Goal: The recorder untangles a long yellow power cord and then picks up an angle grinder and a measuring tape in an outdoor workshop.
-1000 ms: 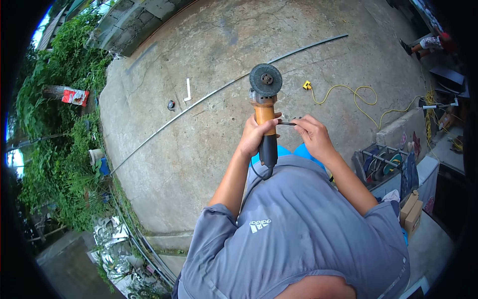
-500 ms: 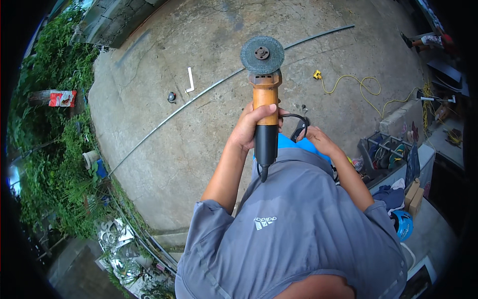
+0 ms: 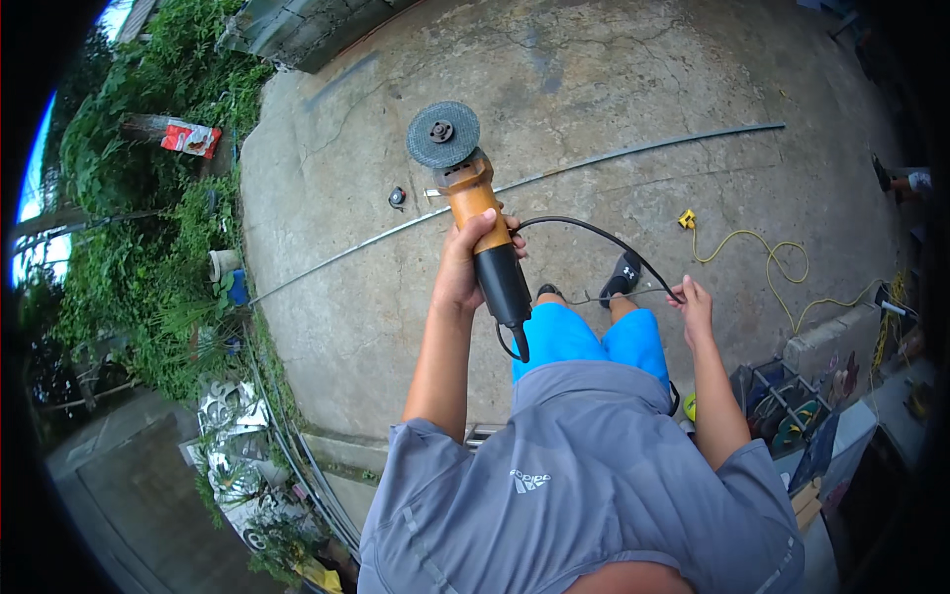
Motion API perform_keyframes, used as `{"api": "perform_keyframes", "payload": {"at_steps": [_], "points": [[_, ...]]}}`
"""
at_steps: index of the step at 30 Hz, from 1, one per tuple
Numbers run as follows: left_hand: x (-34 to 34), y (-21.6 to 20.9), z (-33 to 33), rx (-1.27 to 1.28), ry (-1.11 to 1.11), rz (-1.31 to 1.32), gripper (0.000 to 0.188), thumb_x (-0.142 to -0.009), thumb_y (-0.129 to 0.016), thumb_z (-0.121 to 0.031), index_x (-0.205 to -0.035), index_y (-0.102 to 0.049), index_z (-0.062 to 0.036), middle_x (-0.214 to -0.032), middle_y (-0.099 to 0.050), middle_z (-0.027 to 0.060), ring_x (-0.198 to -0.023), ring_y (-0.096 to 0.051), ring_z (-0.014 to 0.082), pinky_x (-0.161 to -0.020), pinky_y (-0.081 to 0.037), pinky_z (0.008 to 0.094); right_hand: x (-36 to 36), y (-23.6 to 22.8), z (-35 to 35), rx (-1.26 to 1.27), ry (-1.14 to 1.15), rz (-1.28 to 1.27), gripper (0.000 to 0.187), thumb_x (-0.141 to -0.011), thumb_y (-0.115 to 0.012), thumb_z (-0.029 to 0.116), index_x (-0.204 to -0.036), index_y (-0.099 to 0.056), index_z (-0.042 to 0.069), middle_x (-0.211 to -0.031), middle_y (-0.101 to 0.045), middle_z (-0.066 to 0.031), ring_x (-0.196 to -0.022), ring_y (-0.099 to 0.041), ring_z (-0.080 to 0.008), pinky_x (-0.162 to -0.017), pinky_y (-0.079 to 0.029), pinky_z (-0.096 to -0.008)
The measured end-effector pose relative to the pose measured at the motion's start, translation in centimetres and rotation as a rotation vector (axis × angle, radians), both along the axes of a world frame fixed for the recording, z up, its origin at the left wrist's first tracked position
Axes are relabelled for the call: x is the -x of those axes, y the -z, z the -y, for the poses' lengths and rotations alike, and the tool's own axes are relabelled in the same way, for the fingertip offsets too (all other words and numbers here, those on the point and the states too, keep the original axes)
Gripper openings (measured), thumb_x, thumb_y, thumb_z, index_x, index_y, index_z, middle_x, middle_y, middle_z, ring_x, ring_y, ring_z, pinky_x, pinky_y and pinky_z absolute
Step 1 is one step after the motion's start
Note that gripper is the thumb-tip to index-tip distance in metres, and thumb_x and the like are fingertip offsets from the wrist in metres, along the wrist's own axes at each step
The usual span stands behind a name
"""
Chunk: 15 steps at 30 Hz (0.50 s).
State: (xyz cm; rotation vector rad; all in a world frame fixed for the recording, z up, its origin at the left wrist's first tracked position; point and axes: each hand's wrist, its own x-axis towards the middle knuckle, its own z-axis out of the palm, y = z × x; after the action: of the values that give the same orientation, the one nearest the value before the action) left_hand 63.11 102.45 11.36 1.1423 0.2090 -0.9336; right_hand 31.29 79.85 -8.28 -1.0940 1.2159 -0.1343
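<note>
My left hand (image 3: pixel 463 262) is wrapped round the body of an orange and black angle grinder (image 3: pixel 500 282), held up in front of me. Its dark cutting disc (image 3: pixel 442 135) points away from me, flat face and centre nut showing. From the grinder a black power cord (image 3: pixel 604 234) arcs over to the right. My right hand (image 3: pixel 696 307) pinches that cord between its fingertips, out beside my right knee. Below the grinder, a long thin metal bar (image 3: pixel 633 153) lies slantwise across the concrete. Part of a white-edged square (image 3: pixel 432 193) shows behind the grinder head.
On the concrete (image 3: pixel 346 346) are a tape measure (image 3: pixel 397 197) and a yellow socket (image 3: pixel 687 219) with its yellow extension cord (image 3: pixel 740 234). Plants (image 3: pixel 188 297) border the left side. A shoe rack (image 3: pixel 782 401) stands at right. Another person's leg (image 3: pixel 905 181) shows at the far right.
The grinder has shifted left and tilted. My right hand has moved out to the right, drawing the cord into a longer arc. My view has also turned.
</note>
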Motion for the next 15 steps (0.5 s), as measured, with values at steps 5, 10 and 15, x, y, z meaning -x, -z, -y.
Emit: {"api": "perform_keyframes", "payload": {"at_steps": [5, 10, 15], "points": [[1.4, 5.5, 2.8, -0.165, 0.028, 0.015, 0.042, -0.084, -0.063, -0.029, -0.107, -0.050, 0.0035, -0.094, -0.060, 0.0138, -0.082, -0.066, 0.0246, -0.070, -0.057, 0.0349, -3.9, -0.3, 1.0, 0.047, -0.150, 0.126, 0.015, -0.092, -0.060, 0.015, -0.092, -0.062, 0.001, -0.083, -0.063, -0.0055, -0.072, -0.061, -0.0116, -0.065, -0.050, -0.0246], [1.2, 14.2, 6.1, -0.288, 0.063, -0.006, 0.035, -0.083, -0.065, -0.023, -0.103, -0.053, 0.0032, -0.094, -0.062, 0.0142, -0.086, -0.067, 0.0252, -0.069, -0.057, 0.0351, -5.3, 6.6, -4.5, 0.131, -0.417, 0.082, 0.011, -0.084, -0.063, 0.004, -0.094, -0.063, 0.000, -0.083, -0.065, -0.0078, -0.074, -0.063, -0.0145, -0.068, -0.051, -0.0253], [-1.3, 24.0, 7.6, -0.383, 0.179, 0.120, 0.035, -0.082, -0.065, -0.020, -0.104, -0.051, 0.0035, -0.095, -0.063, 0.0152, -0.085, -0.067, 0.0267, -0.068, -0.057, 0.0359, -6.5, 13.6, -10.8, 0.101, -0.865, 0.094, 0.023, -0.083, -0.063, 0.015, -0.103, -0.063, 0.005, -0.103, -0.062, -0.0139, -0.090, -0.063, -0.0300, -0.078, -0.050, -0.0391]]}}
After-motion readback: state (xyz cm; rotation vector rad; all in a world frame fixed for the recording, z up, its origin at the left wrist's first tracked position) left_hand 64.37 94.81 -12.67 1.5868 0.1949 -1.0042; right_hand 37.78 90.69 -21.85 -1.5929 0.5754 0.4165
